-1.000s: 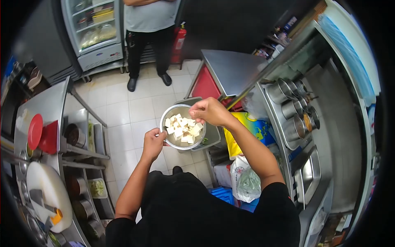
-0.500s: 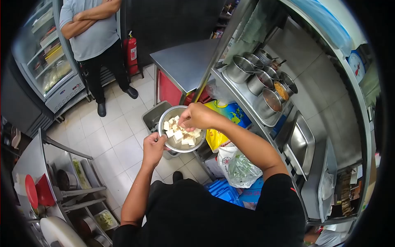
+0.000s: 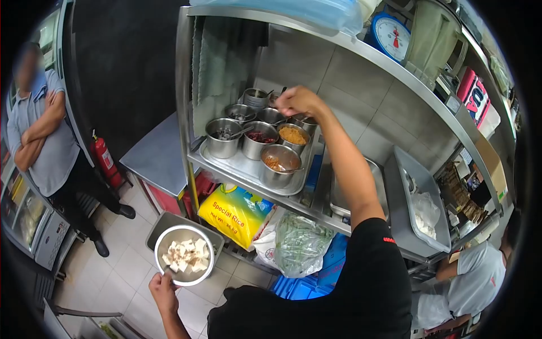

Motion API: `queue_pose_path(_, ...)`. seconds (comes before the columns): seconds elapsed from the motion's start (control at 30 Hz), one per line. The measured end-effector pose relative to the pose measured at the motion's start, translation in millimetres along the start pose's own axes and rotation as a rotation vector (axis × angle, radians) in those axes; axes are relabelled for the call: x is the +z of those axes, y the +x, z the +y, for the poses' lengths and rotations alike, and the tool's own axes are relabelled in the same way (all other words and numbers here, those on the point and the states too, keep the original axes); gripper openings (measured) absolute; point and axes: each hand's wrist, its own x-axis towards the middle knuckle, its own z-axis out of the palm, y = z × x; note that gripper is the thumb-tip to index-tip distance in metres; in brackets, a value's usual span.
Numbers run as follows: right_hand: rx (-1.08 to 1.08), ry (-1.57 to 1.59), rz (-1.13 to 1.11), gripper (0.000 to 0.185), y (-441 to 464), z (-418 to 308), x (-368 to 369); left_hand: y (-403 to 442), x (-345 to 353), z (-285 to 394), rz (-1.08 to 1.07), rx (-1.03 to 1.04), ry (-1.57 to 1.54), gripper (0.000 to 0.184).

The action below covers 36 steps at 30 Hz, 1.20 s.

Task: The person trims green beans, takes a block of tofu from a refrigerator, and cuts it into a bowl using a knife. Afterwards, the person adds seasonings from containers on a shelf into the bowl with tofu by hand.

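My left hand (image 3: 164, 291) grips the lower-left rim of a steel bowl (image 3: 196, 276), thumb over the edge. White cubes that look like tofu (image 3: 186, 253) lie in the bowl, with brown seasoning sprinkled on them. My right hand (image 3: 302, 103) is stretched out over the back of a group of steel pots, its fingers curled together; whether they pinch anything is hidden. Orange-yellow contents fill one pot (image 3: 293, 135) just below that hand. Nearer stands a pot with reddish-orange contents and a spoon (image 3: 276, 166). A dark-red filled pot (image 3: 259, 139) sits beside them. All stand on a metal tray (image 3: 234, 168).
Above the pots runs a steel shelf edge (image 3: 316, 42) carrying a blue scale (image 3: 390, 37). Below lie a yellow rice sack (image 3: 231, 217) and bagged greens (image 3: 302, 240). A grey bin (image 3: 160, 229) is under the bowl. One person (image 3: 48, 135) stands left; another (image 3: 477, 279) is at lower right.
My right hand has left the bowl and reached up and right over the pots. The view has turned right toward the shelf. My left hand still holds the bowl.
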Motion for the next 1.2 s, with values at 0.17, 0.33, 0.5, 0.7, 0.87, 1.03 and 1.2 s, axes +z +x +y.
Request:
queue_pose_path(0.17, 0.260, -0.136, 0.392, 0.011, 65, 116, -59, -6, 9, -4, 0.098, -0.005, 0.014, 0.025)
queue_pose_path(0.33, 0.235, -0.586, 0.382, 0.018, 108, 222, -98, 0, -7, -33, 0.187, 0.007, 0.256, 0.023)
queue_pose_path(0.5, -0.827, -1.647, 0.059, 0.026, 182, 284, -197, -2, -5, -32, 0.222, -0.043, 0.139, 0.021)
queue_pose_path(0.7, -0.169, -0.136, -0.265, 0.024, 26, -7, -19, -6, -18, -33, 0.195, 0.083, -0.017, 0.020)
queue_pose_path(0.87, -0.376, -0.278, -0.704, 0.020, -82, -112, 144, -21, -31, -29, 0.217, 0.132, -0.058, 0.020)
queue_pose_path(1.03, -0.482, -0.233, -1.124, 0.018, -158, -105, 316, -52, -50, -34, 0.301, 0.089, -0.123, 0.020)
queue_pose_path(1.2, -0.712, -0.117, -1.119, 0.020, -212, -70, 439, -96, -86, -42, 0.370, 0.085, -0.149, 0.022)
